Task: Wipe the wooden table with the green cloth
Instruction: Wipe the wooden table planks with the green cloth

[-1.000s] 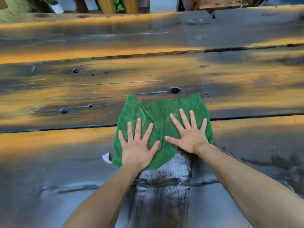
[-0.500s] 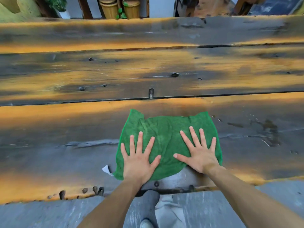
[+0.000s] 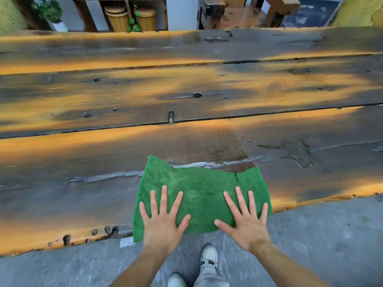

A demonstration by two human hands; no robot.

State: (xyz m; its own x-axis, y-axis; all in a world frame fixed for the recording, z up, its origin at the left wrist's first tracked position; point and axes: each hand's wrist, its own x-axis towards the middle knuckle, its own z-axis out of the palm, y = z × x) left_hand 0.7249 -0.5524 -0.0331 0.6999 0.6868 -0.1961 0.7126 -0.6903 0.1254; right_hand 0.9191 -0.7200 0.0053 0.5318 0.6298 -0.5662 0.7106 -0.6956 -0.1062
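Both my hands, left [image 3: 163, 222] and right [image 3: 246, 226], press flat with open grip on the green cloth [image 3: 203, 193] at the table's [image 3: 83, 193] near edge. Ahead of my fingers a damp streak shows; I judge the far planks remain unwiped.

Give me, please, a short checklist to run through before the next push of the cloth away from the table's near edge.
1. Left hand flat on the green cloth, fingers spread: ok.
2. Right hand flat on the cloth: ok.
3. Cloth fully on the wooden table: not ok, its near edge overhangs the table's front edge.
4. Cloth spread out: ok, though its far edge is uneven.
5. Path ahead on the planks free of loose things: ok; only knots and a metal peg at the seam.
6. Cloth damp enough: cannot tell.
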